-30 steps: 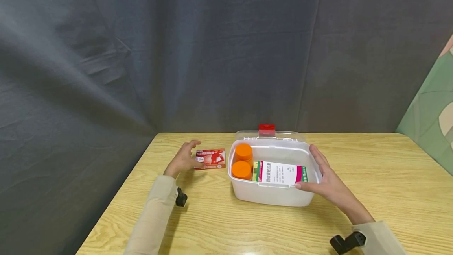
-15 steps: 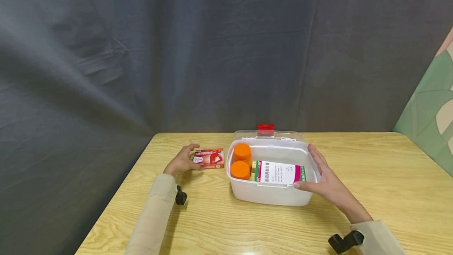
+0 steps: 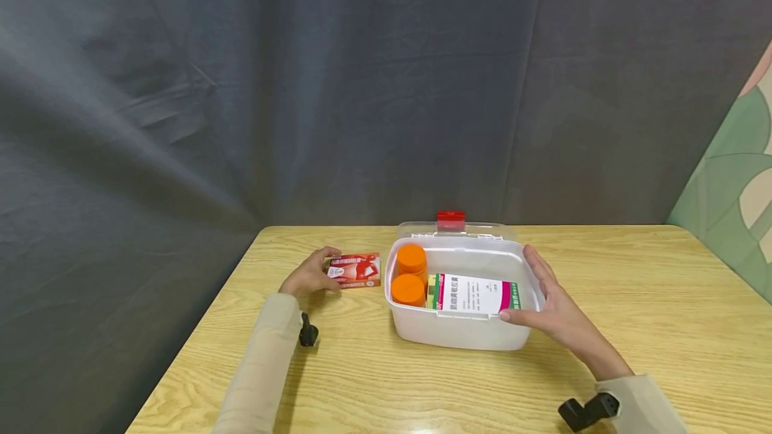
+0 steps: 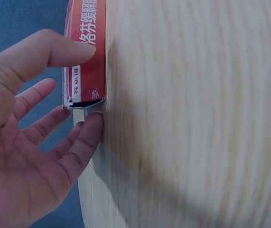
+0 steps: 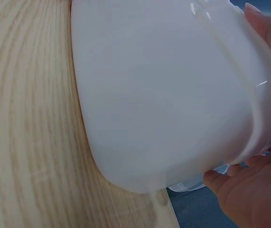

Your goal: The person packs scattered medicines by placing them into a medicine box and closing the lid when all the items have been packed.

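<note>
At the table's left lies a red medicine box (image 3: 356, 269), flat, its printed face up. My left hand (image 3: 310, 276) pinches its left end. In the left wrist view the thumb presses along the printed side of the medicine box (image 4: 93, 71), with the other fingers around its end flap. A white plastic storage box (image 3: 461, 332) stands open in the middle. My right hand (image 3: 557, 310) grips its right side, thumb at the front rim; in the right wrist view the fingertips touch the wall of the storage box (image 5: 163, 95).
Inside the storage box are two orange-capped bottles (image 3: 411, 258) at the left and a white, magenta and green medicine box (image 3: 473, 294). Its transparent lid with a red handle (image 3: 451, 220) hangs open behind. A dark curtain (image 3: 386, 86) borders the wooden table (image 3: 374, 380).
My left hand has closed in on the end of the red medicine box, thumb and fingers drawing together. My right hand keeps its hold on the storage box.
</note>
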`<state>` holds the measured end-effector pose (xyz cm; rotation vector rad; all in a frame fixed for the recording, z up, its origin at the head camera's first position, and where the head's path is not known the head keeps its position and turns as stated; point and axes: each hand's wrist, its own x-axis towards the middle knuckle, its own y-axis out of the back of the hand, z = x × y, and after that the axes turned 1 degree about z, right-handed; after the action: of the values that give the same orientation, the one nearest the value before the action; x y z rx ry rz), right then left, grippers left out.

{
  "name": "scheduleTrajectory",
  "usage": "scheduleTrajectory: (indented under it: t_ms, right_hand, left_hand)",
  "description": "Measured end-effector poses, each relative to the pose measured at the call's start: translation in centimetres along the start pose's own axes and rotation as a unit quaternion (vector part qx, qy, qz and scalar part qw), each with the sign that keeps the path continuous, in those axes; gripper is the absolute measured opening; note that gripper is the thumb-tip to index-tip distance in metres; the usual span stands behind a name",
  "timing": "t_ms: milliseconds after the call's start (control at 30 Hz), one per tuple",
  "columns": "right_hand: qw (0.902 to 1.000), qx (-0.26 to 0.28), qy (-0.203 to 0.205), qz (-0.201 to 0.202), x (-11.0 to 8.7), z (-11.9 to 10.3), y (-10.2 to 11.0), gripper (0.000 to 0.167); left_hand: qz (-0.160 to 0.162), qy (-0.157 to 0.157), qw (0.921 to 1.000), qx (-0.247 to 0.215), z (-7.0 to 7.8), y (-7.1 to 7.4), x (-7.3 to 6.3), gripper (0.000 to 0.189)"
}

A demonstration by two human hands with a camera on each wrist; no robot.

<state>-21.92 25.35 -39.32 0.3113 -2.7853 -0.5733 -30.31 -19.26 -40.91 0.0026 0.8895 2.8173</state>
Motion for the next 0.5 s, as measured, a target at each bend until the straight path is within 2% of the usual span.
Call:
scheduleTrajectory:
  t_ms: [133, 333, 500]
  right_hand:
    - [1.0, 0.002, 0.004, 0.002, -0.06, -0.07, 0.05, 0.116]
    - [1.0, 0.006, 0.003, 0.002, -0.11, -0.13, 0.04, 0.116]
    - [0.9999, 0.013, 0.01, 0.0, -0.14, -0.12, 0.0, 0.115]
  left_hand:
    - [-0.002, 0.007, 0.9998, -0.017, -0.09, 0.04, 0.1, 0.075]
    - [0.011, 0.014, 0.9998, 0.011, -0.44, 0.16, 0.17, 0.071]
    - [0.009, 0.002, 1.0, -0.001, -0.6, 0.3, -0.1, 0.069]
